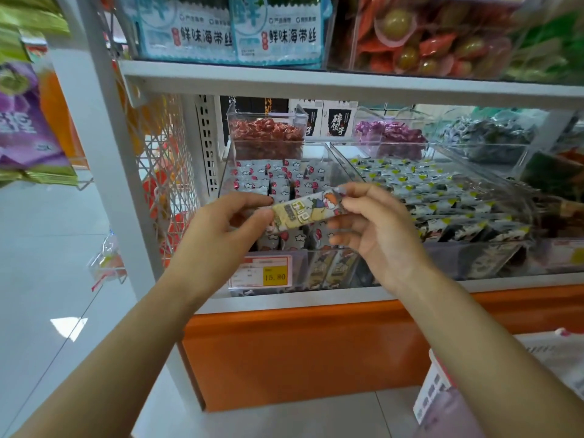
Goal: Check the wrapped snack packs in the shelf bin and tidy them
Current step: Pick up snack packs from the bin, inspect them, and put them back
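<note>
Pinches small cream-and-grey printed wrapped snack pack (305, 213) at both ends, left hand (221, 229) and right hand (376, 232), over clear plastic shelf bin (328, 270); likely light, crinkly, slippery, so grip sealed ends.

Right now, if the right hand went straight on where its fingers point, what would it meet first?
Probably the left hand, pinching the other end of the same pack; depth is unclear.
</note>
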`<action>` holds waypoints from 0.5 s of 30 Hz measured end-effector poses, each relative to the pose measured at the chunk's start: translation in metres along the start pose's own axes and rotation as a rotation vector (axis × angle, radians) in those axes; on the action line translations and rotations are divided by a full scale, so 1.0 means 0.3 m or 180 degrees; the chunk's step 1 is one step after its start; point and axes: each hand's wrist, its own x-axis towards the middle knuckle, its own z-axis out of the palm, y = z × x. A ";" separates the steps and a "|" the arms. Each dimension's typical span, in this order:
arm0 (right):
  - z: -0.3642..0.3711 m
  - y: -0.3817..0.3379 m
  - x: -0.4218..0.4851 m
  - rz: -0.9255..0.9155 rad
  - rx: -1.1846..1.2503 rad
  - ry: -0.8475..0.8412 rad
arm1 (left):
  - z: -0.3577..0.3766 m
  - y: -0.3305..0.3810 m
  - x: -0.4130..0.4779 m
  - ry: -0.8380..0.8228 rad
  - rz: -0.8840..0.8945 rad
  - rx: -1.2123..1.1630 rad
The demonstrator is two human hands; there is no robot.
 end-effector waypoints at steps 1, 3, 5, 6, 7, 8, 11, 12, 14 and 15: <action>-0.007 0.000 -0.001 -0.0013 -0.0101 -0.0060 | 0.001 0.003 0.000 0.0037 -0.0067 -0.0133; -0.018 0.001 -0.002 -0.0073 -0.0300 -0.0088 | 0.003 0.007 0.000 0.0086 -0.0209 -0.0383; -0.023 0.003 -0.003 -0.0056 -0.0388 -0.0048 | 0.005 0.006 0.002 0.0086 -0.0358 -0.0620; -0.024 0.004 -0.002 0.0002 -0.0366 -0.0013 | 0.005 0.003 0.003 0.0076 -0.0441 -0.0752; -0.024 0.005 -0.001 0.0079 -0.0299 0.0039 | 0.006 0.000 0.006 0.0053 -0.0534 -0.0915; -0.024 0.005 0.000 0.0161 -0.0209 0.0102 | 0.007 -0.002 0.008 0.0019 -0.0634 -0.1110; -0.023 0.010 0.005 0.0303 -0.0005 0.0210 | 0.013 -0.003 0.012 -0.0049 -0.0940 -0.1862; -0.023 0.011 0.006 0.0322 0.0046 0.0202 | 0.015 -0.002 0.013 -0.0050 -0.1027 -0.2123; -0.023 0.014 0.006 0.0356 0.0172 0.0164 | 0.017 0.000 0.014 -0.0017 -0.1157 -0.2466; -0.023 0.015 0.005 0.0372 0.0233 0.0144 | 0.016 -0.001 0.014 -0.0001 -0.1184 -0.2535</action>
